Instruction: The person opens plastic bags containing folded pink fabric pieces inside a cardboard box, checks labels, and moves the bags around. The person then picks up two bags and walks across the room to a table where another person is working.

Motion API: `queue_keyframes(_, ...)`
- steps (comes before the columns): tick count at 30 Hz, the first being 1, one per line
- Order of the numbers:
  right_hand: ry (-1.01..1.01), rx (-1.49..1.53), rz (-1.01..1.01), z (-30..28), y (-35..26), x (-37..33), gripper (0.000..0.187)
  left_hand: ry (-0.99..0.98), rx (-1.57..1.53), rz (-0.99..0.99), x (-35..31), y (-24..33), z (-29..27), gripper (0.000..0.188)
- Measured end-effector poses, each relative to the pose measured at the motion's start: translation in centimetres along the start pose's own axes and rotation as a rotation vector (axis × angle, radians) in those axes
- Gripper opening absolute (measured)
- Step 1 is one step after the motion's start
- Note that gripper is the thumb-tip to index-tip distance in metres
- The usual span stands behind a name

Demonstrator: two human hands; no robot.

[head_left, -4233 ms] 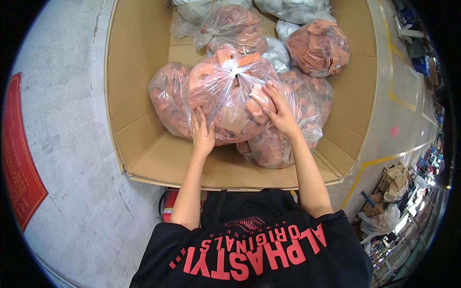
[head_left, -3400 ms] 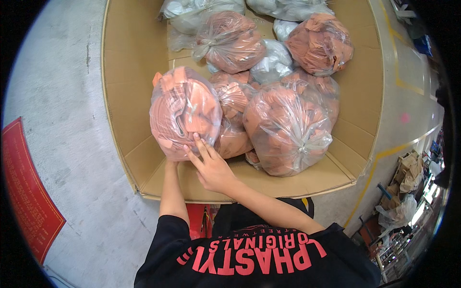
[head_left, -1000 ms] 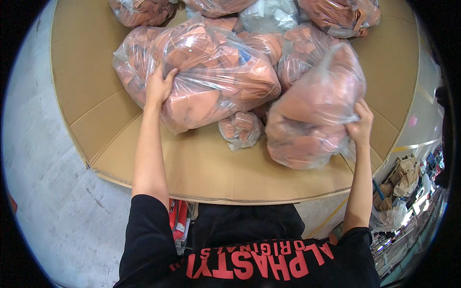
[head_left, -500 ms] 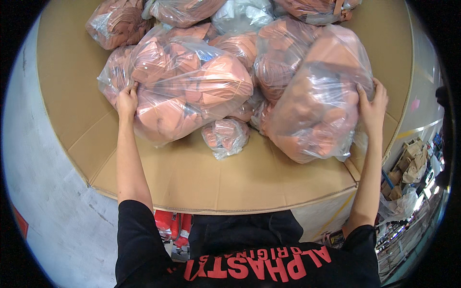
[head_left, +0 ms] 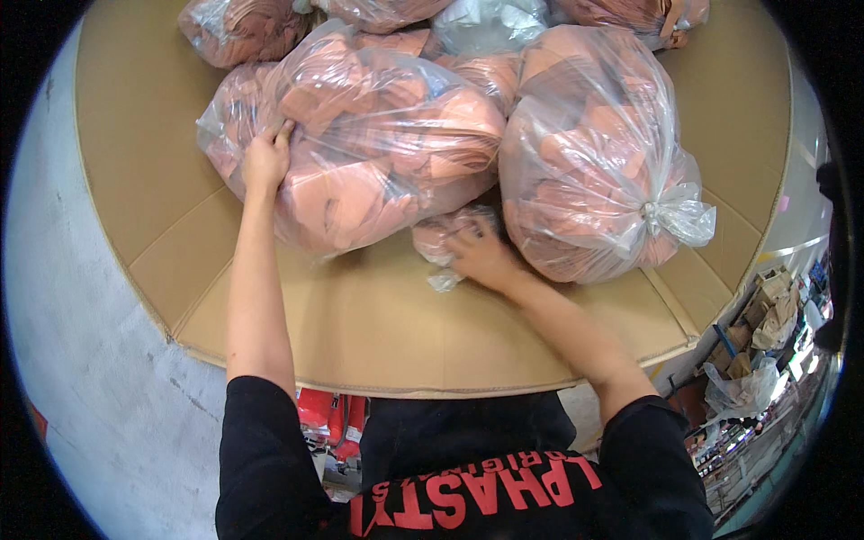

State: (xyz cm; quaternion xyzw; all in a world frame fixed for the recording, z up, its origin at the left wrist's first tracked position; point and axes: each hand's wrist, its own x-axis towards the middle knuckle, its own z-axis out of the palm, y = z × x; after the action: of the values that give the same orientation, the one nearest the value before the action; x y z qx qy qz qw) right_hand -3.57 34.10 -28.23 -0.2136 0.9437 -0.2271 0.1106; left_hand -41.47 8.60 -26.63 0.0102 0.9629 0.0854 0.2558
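Note:
At its left side, a large clear plastic bag (head_left: 351, 193) stuffed with orange-pink sheet pieces is gripped by my left hand (head_left: 267, 162), fingers closed on the film. My right hand (head_left: 488, 258) lies over a small clear bag (head_left: 434, 241) of similar pieces, its slightly blurred fingers curled around the bag's right side. The hand hides part of this small bag. Just right of it rests another large bag (head_left: 585, 171) of orange-pink pieces, with a twisted knot (head_left: 655, 211) at its lower right. All of them lie in a big cardboard box (head_left: 432, 342).
Farther back sit more filled bags (head_left: 243, 31) and a bag with whitish contents (head_left: 490, 22). The box's near edge (head_left: 432, 393) runs in front of my body. Outside the box, crumpled paper and plastic (head_left: 756, 360) lie at the right, and red equipment (head_left: 315, 409) shows below the edge.
My right hand has left the right large bag and come inward onto the small bag. That large bag has turned, so its knot now shows. My left hand stays on the left bag.

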Motion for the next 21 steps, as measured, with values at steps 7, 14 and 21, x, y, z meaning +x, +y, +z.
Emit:
queue_keyframes(7, 0.107, 0.885, 0.495, -11.5, -2.3, -2.3, 0.031, -0.065, -0.052, 0.018, -2.8, 1.4, -0.6, 0.061)
queue_keyframes(14, 0.316, 1.351, 0.610, -22.0, -6.6, -1.4, 0.054, 0.101, -0.699, 0.459, -17.1, 3.7, -1.0, 0.050)
queue_keyframes(21, 0.384, 1.157, 0.711, -23.5, -7.4, 2.0, 0.040, -0.167, -0.943, 0.477, -25.5, 5.9, -0.7, 0.061)
